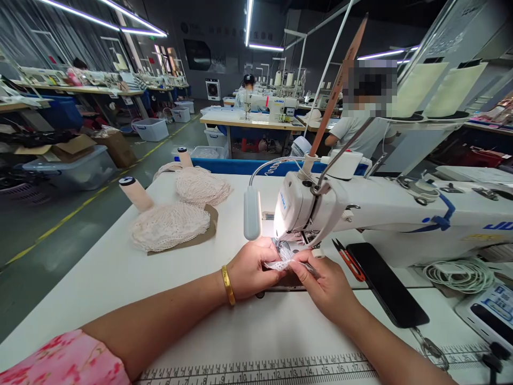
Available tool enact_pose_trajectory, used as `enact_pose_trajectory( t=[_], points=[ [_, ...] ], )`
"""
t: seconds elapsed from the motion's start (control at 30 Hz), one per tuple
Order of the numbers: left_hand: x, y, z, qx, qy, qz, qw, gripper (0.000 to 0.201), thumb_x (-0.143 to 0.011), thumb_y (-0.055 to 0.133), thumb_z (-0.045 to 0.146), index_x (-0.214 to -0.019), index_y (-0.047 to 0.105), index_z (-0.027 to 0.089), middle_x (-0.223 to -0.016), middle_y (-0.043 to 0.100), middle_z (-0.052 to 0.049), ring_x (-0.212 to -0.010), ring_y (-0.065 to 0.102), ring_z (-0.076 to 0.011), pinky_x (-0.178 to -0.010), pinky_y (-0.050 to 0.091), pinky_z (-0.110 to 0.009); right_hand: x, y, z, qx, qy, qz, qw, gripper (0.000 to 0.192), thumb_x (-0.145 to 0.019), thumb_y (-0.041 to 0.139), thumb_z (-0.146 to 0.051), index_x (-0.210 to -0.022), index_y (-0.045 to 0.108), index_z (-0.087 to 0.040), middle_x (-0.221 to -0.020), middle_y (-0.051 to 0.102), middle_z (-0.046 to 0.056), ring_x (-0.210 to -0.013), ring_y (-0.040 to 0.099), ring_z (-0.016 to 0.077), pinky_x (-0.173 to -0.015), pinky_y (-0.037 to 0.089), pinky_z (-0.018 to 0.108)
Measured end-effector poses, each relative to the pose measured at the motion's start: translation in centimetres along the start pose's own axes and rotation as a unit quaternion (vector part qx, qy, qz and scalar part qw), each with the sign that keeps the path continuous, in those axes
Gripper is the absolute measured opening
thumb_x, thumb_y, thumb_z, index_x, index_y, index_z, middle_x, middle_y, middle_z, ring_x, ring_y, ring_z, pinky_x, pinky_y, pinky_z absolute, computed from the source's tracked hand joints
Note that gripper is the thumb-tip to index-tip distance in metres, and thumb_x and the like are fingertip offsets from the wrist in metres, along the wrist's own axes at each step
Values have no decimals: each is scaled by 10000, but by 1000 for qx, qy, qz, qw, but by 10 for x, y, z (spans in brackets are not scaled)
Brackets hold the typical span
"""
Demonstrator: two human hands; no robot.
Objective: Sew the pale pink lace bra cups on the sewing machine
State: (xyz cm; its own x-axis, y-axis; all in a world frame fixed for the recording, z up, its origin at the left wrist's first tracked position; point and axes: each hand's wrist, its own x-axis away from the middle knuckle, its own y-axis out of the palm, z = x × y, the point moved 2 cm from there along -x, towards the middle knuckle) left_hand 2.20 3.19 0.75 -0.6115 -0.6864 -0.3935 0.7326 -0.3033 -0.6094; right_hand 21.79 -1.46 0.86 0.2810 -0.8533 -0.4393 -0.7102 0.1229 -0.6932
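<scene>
A strip of white lace fabric (281, 263) lies at the needle area of the white sewing machine (296, 206), under its lit head. My left hand (254, 267), with a gold bangle at the wrist, is closed on the left part of the lace. Thumb and fingers of my right hand (323, 280) pinch the lace on the right, just in front of the presser foot. Both hands are close together, and the far end of the fabric is hidden by the machine head and fingers.
Two piles of cream lace (170, 227) and cones of thread (136, 193) stand at the left. Right of my hands lie orange thread snips (349, 261), a black phone (387, 283) and a coiled cable (459, 275). A lamp (252, 214) hangs beside the machine head. A co-worker (360, 125) sits beyond.
</scene>
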Motion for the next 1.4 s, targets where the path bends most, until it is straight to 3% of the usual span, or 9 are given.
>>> enact_pose_trajectory(
  t=[0.17,0.27,0.77,0.9,1.0,1.07,1.2,1.3,1.4],
  points=[
    [18,3,8,-150,103,-36,983,177,-928,652,215,-760,702,197,-850,719,-31,-811,637,-172,-789,461,-357,5,-2,-5,43,-142,-117,982,207,-1091,480,-238,-928,609,-233,-829,679,4,-779,620,174,-749,468,322],
    [27,6,11,-187,132,-21,973,187,-979,624,191,-828,734,210,-880,754,-18,-833,667,-169,-806,444,-374,6,-2,-5,56,-149,-142,977,190,-1099,471,-228,-973,613,-225,-843,674,8,-800,619,180,-766,451,339],
    [13,7,-2,-213,135,12,968,215,-980,588,161,-868,768,204,-844,753,-20,-771,661,-172,-744,431,-349,-1,8,17,118,-151,-94,977,211,-1107,436,-204,-996,615,-221,-843,722,20,-811,655,185,-754,461,322],
    [5,5,-9,-211,89,-21,973,219,-972,581,186,-846,761,192,-854,731,-35,-796,647,-192,-739,450,-334,-1,10,26,156,-112,-80,978,274,-1122,386,-271,-989,621,-223,-819,721,34,-735,652,197,-671,461,321],
    [-2,1,-14,-139,24,-60,988,173,-931,597,187,-898,767,194,-917,726,-33,-847,652,-187,-788,486,-308,0,11,29,135,-67,-89,985,228,-1095,483,-397,-1155,633,-236,-977,758,51,-791,679,221,-672,497,327],
    [-7,-2,-16,-70,-38,-74,994,209,-952,583,232,-843,755,186,-895,716,-26,-849,654,-173,-830,506,-294,0,13,27,114,-39,-94,988,316,-1045,577,-458,-1282,604,-251,-1108,762,66,-886,697,251,-718,531,348],
    [-14,-8,-19,9,-122,-82,989,385,-1027,528,380,-768,730,179,-820,700,-19,-861,665,-174,-851,522,-286,-4,15,22,90,-19,-63,994,258,-1069,467,-271,-1275,622,-269,-1089,770,55,-938,696,260,-783,539,374],
    [-9,-9,-17,-3,-71,-89,993,381,-1046,526,385,-805,741,183,-849,722,-21,-858,670,-170,-857,515,-291,-6,13,19,57,-49,-67,995,307,-1024,431,-125,-1162,663,-272,-1031,758,36,-930,682,231,-826,527,367],
    [4,-9,-10,-87,55,-79,992,242,-1017,595,297,-867,755,196,-943,755,-26,-871,671,-178,-823,478,-321,-3,9,14,52,-119,-104,986,353,-966,432,-18,-1066,677,-252,-941,730,24,-874,654,204,-789,494,344]
  ],
)
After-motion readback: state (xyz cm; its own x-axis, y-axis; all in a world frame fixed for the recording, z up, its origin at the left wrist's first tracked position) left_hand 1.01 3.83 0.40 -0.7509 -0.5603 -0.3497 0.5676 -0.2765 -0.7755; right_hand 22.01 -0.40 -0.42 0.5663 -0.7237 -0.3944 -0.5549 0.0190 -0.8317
